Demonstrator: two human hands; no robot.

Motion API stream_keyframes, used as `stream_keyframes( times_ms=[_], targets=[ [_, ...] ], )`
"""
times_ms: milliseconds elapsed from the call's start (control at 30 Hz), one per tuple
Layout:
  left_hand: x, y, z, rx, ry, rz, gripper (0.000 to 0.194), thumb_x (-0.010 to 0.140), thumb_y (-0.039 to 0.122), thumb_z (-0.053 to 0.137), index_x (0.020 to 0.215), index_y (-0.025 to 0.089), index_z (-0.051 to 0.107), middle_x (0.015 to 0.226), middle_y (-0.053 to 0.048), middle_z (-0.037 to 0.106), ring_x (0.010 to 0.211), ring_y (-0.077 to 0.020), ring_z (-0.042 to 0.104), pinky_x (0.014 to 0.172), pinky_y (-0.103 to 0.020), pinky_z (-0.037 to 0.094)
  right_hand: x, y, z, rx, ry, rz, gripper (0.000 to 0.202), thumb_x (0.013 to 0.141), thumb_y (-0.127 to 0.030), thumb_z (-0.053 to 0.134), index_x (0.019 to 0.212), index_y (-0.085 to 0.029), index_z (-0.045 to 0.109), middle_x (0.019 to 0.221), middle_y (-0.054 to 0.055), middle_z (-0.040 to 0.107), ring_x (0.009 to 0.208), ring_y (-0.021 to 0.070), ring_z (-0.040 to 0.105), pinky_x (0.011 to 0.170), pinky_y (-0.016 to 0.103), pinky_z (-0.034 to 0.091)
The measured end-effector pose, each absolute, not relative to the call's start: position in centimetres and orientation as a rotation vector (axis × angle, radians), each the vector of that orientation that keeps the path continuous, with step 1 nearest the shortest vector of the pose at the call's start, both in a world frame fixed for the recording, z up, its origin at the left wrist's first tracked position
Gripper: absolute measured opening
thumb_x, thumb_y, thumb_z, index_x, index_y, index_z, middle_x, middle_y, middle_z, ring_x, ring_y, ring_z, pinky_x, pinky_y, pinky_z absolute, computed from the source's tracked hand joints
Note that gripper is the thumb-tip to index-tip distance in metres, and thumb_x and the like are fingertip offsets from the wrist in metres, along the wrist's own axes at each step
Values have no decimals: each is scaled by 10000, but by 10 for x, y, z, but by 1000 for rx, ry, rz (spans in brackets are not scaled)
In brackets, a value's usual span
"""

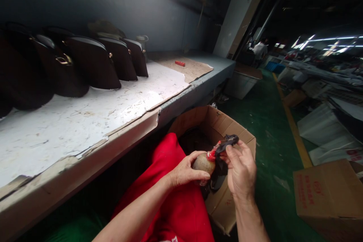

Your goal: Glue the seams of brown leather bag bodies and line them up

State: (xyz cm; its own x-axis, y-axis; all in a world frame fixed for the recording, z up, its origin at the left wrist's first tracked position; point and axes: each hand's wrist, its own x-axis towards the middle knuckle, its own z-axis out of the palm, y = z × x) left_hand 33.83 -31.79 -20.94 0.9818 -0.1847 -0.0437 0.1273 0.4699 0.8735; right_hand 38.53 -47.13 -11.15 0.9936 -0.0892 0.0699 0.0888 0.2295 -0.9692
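My left hand (pixel 188 169) is wrapped round a rounded, dull beige container (pixel 204 163) with a red top (pixel 211 155), above my red-clothed lap. Close by on the right, the fingers of my right hand (pixel 241 164) pinch a dark, crumpled piece (pixel 227 144) that reaches down to the red top. What the dark piece is made of is too small to tell. Below both hands stands an open cardboard box (pixel 218 119) with dark items inside, partly hidden by my hands.
Several dark brown bags (pixel 95 62) with gold clasps stand along the worktable (pixel 136 100) at left. A small red object (pixel 179 63) lies further back on it. Another cardboard box (pixel 329 193) sits on the green floor at right. A distant person (pixel 259 49) is in the background.
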Motion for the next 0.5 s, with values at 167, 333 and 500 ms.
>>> stream_keyframes(
  times_ms=[167, 333, 500],
  targets=[
    [339, -319, -208, 1093, -48, -164, 864, 611, 485, 1057, 1345, 211, 693, 1185, -82, 706, 1108, -284, 684, 1013, -422, 566, 384, -472, -118, -1292, 46, -128, 589, 735, -392, 960, 1204, -188, 668, 960, 66, 841, 734, 214, 792, 645, 319, 638],
    [340, -320, -208, 1126, -46, -142, 844, 611, 487, 1056, 1336, 232, 707, 1228, -83, 681, 1165, -303, 667, 1054, -448, 553, 387, -472, -130, -1295, 109, -201, 517, 678, -307, 994, 978, -225, 580, 806, 2, 805, 638, 180, 764, 589, 271, 621],
    [340, -319, -207, 1158, -59, -138, 841, 621, 480, 1051, 1349, 239, 706, 1280, -83, 653, 1196, -300, 647, 1095, -453, 534, 388, -470, -130, -1265, 141, -229, 557, 630, -271, 993, 940, -240, 532, 756, -42, 770, 587, 167, 744, 570, 281, 645]
  ],
)
